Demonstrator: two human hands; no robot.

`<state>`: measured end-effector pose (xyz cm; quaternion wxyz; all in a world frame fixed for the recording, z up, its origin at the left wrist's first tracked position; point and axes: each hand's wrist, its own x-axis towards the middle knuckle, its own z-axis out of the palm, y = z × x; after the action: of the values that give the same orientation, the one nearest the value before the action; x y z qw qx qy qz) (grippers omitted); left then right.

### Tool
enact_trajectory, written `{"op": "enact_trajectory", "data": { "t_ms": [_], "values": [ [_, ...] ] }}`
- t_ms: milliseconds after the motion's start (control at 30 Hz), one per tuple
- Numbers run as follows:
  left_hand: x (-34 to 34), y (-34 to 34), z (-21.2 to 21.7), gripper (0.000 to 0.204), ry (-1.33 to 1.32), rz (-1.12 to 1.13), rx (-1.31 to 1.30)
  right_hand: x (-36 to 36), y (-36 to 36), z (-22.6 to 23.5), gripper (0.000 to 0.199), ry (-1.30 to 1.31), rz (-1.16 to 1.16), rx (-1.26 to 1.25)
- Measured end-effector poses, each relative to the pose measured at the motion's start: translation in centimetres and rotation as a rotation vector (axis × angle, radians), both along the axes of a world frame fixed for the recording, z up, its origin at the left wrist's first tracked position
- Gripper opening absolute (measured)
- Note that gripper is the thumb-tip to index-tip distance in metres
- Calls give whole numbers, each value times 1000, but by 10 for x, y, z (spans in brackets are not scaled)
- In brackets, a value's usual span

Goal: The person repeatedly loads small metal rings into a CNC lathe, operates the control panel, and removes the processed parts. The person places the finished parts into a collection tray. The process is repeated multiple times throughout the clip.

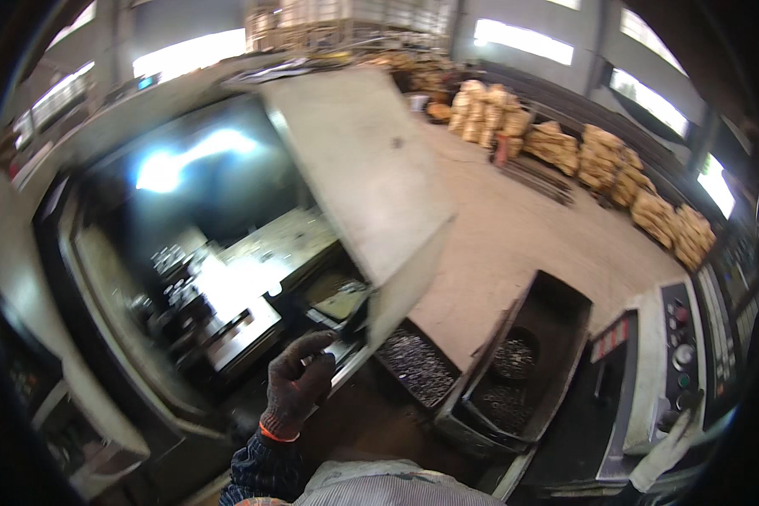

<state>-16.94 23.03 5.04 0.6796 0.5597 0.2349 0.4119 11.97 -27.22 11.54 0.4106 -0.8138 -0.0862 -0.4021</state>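
My left hand (298,384), in a dark knit glove with an orange cuff, is raised in front of the machine's open doorway. Its fingers are curled toward the thumb; whatever they may pinch is too small to make out. At the far right my right hand (679,438), in a pale glove with dark fingertips, reaches to the control panel (676,325). Its fingers are stretched out by the lower buttons, and I cannot tell whether one is pressed. Inside the lit machine, metal tooling (219,316) stands beyond my left hand, partly lost in glare.
A dark tray of small metal parts (415,364) sits right of the machine's pale door (354,160). Beside it lies a long metal trough (557,316) holding a round container of parts (514,356). Several yellowish sacks (603,156) line the far wall, with metal bars (535,179) on the floor.
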Motion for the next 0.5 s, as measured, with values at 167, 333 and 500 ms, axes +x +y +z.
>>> {"op": "enact_trajectory", "data": {
  "t_ms": [167, 333, 500],
  "values": [
    [-121, 1, 2, 29, 72, 498, 161, 12, 197, -44, 35, 395, 727, 119],
    [-229, -39, 14, 30, -44, 795, 199, -48, 368, -83, 34, 1108, 1382, 570],
    [-299, -75, 22, 38, 25, 1116, 436, -145, 500, -98, 34, 1447, 1718, 184]
  ]
}}
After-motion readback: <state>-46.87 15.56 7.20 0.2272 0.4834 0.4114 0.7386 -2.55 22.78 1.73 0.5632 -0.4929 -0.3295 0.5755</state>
